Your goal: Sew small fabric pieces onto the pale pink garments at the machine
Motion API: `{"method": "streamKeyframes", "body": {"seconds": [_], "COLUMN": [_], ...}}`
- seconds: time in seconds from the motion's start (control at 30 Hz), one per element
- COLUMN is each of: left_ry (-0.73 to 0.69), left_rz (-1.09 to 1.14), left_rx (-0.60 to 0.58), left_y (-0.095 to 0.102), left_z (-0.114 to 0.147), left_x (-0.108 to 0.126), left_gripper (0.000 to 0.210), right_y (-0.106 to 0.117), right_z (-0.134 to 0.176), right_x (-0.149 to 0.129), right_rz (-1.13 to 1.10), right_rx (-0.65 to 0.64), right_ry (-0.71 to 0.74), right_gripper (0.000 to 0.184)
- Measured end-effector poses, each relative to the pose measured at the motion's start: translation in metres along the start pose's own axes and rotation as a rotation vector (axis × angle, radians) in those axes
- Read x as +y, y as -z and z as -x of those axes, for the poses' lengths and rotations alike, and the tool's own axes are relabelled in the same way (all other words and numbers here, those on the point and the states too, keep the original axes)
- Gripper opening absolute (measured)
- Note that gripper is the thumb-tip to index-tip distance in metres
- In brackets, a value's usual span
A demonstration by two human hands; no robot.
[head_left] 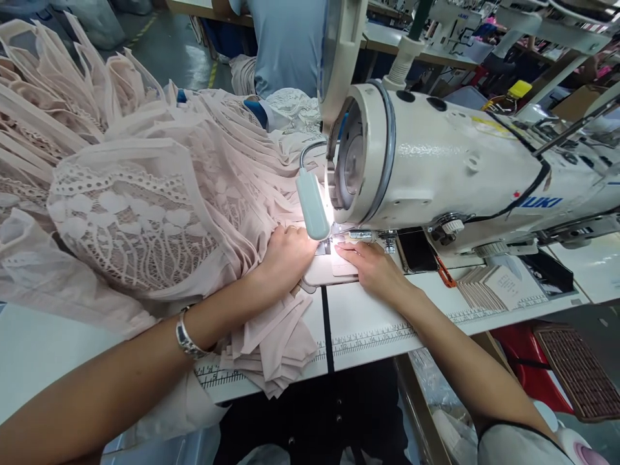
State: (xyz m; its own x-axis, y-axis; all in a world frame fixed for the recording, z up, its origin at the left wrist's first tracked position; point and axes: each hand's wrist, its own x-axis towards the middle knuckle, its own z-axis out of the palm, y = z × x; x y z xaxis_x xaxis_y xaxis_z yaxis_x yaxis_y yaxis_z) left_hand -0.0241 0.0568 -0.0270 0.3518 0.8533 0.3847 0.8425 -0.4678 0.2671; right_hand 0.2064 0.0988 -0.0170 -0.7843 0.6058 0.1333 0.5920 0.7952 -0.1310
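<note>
At the sewing machine's (465,155) needle area, both hands work close together under a bright light. My left hand (290,258) is closed, fingers bent over the edge of a pale-pink lace garment (130,226). The garment's bulk heaps to the left, and its fingertips are partly lost in glare. On the needle's right side, my right hand (375,268) has thumb and forefinger on a small pale-pink label (343,266), lying on the machine bed. A small lamp (312,205) hangs over the needle and hides part of the stitching spot.
Pale-pink strips (278,352) hang over the table's front edge. A stack of printed labels (494,287), an orange-handled tool (445,272) and a black tray (549,271) lie to the right. More garments (97,97) pile up at the left. A person in blue (288,45) sits ahead.
</note>
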Motion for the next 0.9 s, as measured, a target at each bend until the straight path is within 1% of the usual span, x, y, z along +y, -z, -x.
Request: {"method": "streamKeyframes", "body": {"seconds": [0.07, 0.1, 0.17, 0.2, 0.3, 0.43, 0.53, 0.6, 0.7, 0.9], "left_ry": [0.085, 0.083, 0.005, -0.038, -0.139, -0.257, -0.322, -0.341, -0.356, -0.345], "left_rz": [-0.105, -0.152, -0.25, -0.303, -0.414, -0.448, -0.457, -0.455, -0.431, -0.43], "left_rx": [0.003, -0.004, 0.007, 0.032, 0.157, 0.285, 0.344, 0.376, 0.389, 0.347], "left_y": [0.011, 0.016, 0.026, 0.029, 0.033, 0.031, 0.031, 0.03, 0.029, 0.028], "left_z": [0.005, 0.008, 0.013, 0.015, 0.018, 0.017, 0.017, 0.016, 0.016, 0.017], "left_x": [0.007, 0.01, 0.014, 0.016, 0.018, 0.019, 0.02, 0.02, 0.02, 0.021], "left_gripper": [0.026, 0.025, 0.025, 0.026, 0.033, 0.035, 0.033, 0.031, 0.031, 0.03], "right_y": [0.001, 0.001, 0.003, 0.004, 0.007, 0.01, 0.01, 0.009, 0.009, 0.011], "right_z": [0.0, -0.001, -0.002, -0.003, -0.006, -0.008, -0.008, -0.008, -0.008, -0.009], "right_x": [-0.003, -0.004, -0.006, -0.007, -0.011, -0.014, -0.014, -0.014, -0.014, -0.015], "right_rz": [0.012, 0.018, 0.031, 0.037, 0.04, 0.037, 0.051, 0.062, 0.067, 0.069], "right_rx": [0.0, -0.004, -0.028, -0.044, -0.1, -0.135, -0.129, -0.132, -0.141, -0.135], "right_ry": [-0.014, -0.022, -0.039, -0.049, -0.084, -0.114, -0.117, -0.117, -0.115, -0.119], "right_gripper": [0.069, 0.07, 0.07, 0.07, 0.068, 0.067, 0.065, 0.064, 0.064, 0.066]}}
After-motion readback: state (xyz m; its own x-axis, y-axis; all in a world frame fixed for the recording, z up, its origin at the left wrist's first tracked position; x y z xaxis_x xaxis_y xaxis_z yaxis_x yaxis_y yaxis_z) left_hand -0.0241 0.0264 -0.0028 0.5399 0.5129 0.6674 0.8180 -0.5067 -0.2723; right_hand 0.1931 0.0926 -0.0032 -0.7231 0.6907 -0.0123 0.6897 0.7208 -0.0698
